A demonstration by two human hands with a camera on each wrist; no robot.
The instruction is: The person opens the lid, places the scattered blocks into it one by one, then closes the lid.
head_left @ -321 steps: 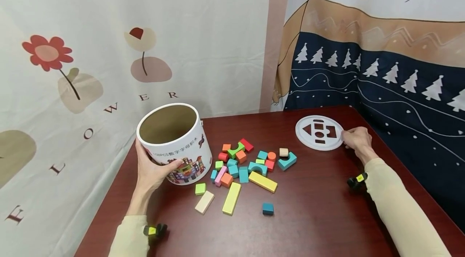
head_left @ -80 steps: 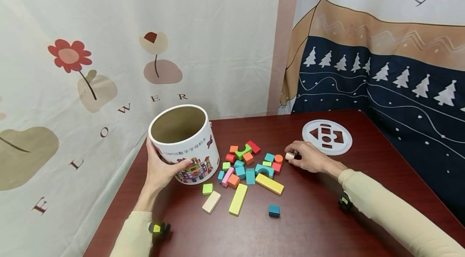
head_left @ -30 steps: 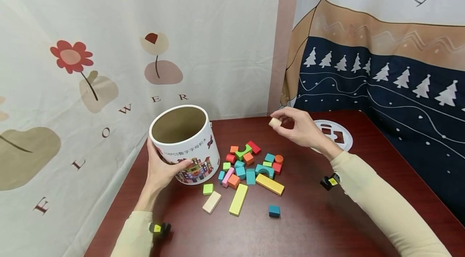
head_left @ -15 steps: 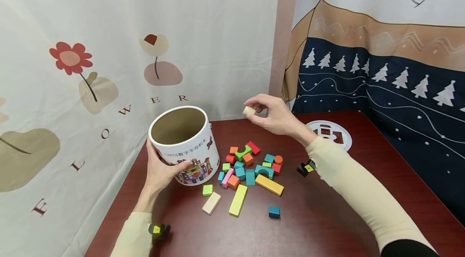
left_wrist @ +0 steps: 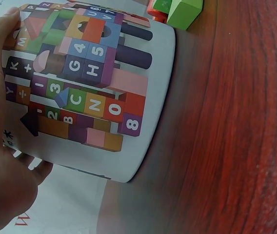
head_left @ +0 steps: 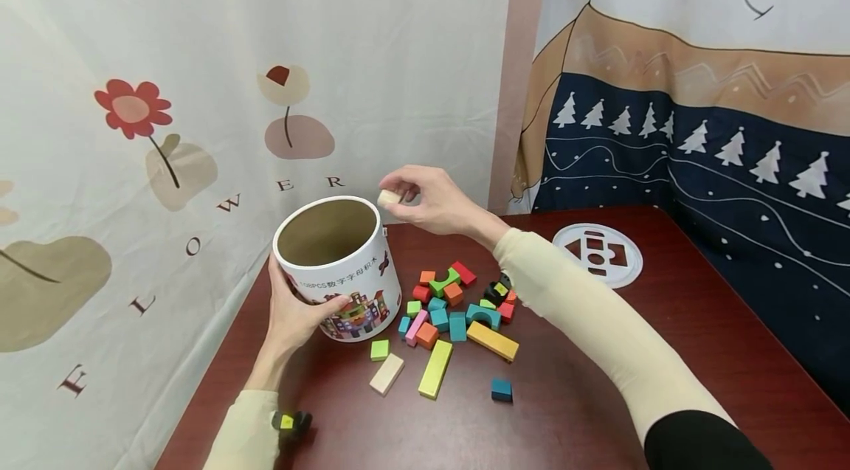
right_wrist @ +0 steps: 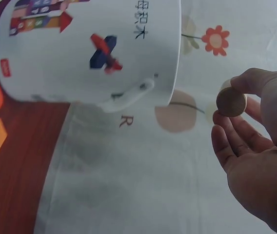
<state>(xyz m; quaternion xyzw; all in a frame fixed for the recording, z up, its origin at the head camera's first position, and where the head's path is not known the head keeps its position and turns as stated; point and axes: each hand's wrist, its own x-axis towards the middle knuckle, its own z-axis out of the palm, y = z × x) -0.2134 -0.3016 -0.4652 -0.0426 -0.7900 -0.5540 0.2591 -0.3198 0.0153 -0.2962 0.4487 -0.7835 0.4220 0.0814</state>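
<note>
A white round bucket (head_left: pixel 361 285) printed with toy-block pictures stands on the table, its mouth uncovered. My left hand (head_left: pixel 290 319) grips its near left side, thumb across the front; in the left wrist view, fingers (left_wrist: pixel 42 170) show beyond the bucket wall. Between thumb and fingers, my right hand (head_left: pixel 438 198) pinches a plain wooden cylinder block (head_left: pixel 389 198), just right of the bucket's rim and above the table. Its round end face is visible in the right wrist view, where the cylinder (right_wrist: pixel 231 101) is apart from the bucket. The bucket's floor is hidden.
Right of the bucket lies a cluster of coloured blocks (head_left: pixel 440 319). Nearer lie a yellow bar (head_left: pixel 435 370), a beige block (head_left: pixel 387 373) and a dark blue block (head_left: pixel 501 389). A white lid with shaped holes (head_left: pixel 627 280) lies at the back right. Curtains hang behind.
My right hand was at the lid's edge, then took hold of the wooden cylinder beside the cluster, lifted it and carried it left to the bucket's rim. A teal arch beside it also left that spot.
</note>
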